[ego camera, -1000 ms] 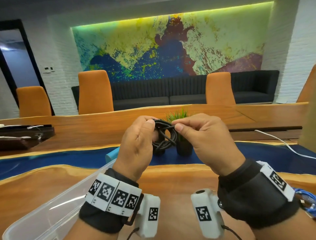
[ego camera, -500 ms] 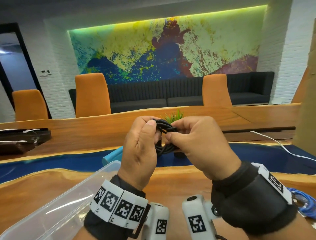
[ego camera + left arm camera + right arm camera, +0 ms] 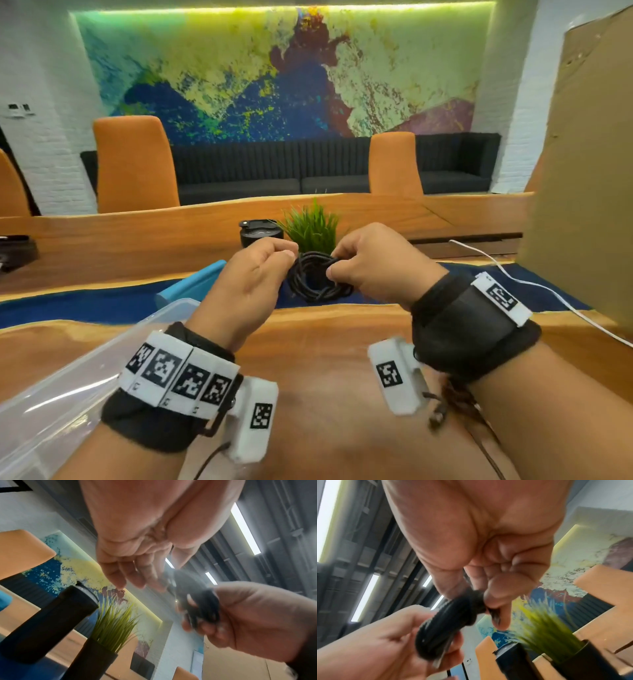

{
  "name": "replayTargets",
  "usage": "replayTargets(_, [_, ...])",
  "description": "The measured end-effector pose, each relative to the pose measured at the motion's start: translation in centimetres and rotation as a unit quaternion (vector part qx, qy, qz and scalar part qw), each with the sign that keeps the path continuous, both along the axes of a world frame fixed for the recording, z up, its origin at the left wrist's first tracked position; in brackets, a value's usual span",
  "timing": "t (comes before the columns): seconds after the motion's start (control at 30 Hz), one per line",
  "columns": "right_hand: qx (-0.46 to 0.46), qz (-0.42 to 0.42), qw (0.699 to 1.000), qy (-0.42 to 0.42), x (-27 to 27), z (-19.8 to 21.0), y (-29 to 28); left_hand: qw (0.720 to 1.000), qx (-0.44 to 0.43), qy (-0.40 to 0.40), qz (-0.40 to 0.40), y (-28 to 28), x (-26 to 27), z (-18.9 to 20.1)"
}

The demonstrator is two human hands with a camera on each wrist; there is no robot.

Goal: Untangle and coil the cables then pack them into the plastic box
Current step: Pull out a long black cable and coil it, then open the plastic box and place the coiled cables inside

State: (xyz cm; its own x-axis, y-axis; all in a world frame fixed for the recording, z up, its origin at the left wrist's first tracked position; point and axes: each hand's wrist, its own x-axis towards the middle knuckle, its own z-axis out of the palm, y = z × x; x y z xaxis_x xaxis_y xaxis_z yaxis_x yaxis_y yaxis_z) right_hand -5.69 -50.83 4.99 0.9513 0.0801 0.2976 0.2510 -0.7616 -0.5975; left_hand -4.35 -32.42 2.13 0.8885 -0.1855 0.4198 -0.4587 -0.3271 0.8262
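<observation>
A black cable [image 3: 318, 295] wound into a small coil hangs in the air above the wooden table [image 3: 325, 342], between my two hands. My left hand [image 3: 290, 257] pinches the coil's left side between thumb and fingers. In the right wrist view the coil [image 3: 440, 626] lies between that hand's [image 3: 376, 649] thumb and fingers. My right hand [image 3: 334, 268] pinches the coil's right side, where a cable end [image 3: 477, 601] is wrapped round the bundle. The left wrist view shows this blurred [image 3: 205, 608]. The clear plastic box [image 3: 68, 394] stands at the lower left, below my left wrist.
A potted grass plant [image 3: 311, 226] and a black tumbler [image 3: 260, 233] stand just beyond the hands. A turquoise piece [image 3: 191, 287] lies behind the box. A white cable [image 3: 513, 277] runs along the right side, by a cardboard sheet [image 3: 582, 171]. Orange chairs line the far edge.
My hands have drawn a little apart and more of the coil shows between them. The head view has shifted, so the black tumbler now shows.
</observation>
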Motion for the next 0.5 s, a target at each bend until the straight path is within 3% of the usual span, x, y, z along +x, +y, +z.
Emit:
replayTargets(0.1, [-0.068, -0.031, 0.995, 0.071, -0.4, 1.1, -4.4, 0.996, 0.084, 0.022, 0.030, 0.6, -1.1, 1.4])
replayTargets(0.17, [-0.107, -0.059, 0.984, 0.129, -0.4, 1.0, -7.2, 0.979, 0.198, 0.030, 0.050, 1.8, -1.1, 2.4])
replayTargets(0.27, [-0.157, -0.092, 0.962, 0.202, -0.5, -0.5, -9.6, 0.922, 0.376, 0.057, 0.070, 3.6, -0.8, 3.1])
replayTargets(0.4, [-0.262, -0.103, 0.929, 0.240, -0.8, -2.8, -9.6, 0.849, 0.512, 0.092, 0.095, 6.8, -1.2, 3.2])
replayTargets(0.5, [-0.371, -0.104, 0.894, 0.227, -0.9, -3.7, -8.8, 0.767, 0.623, 0.100, 0.121, 9.3, -2.1, 2.9])
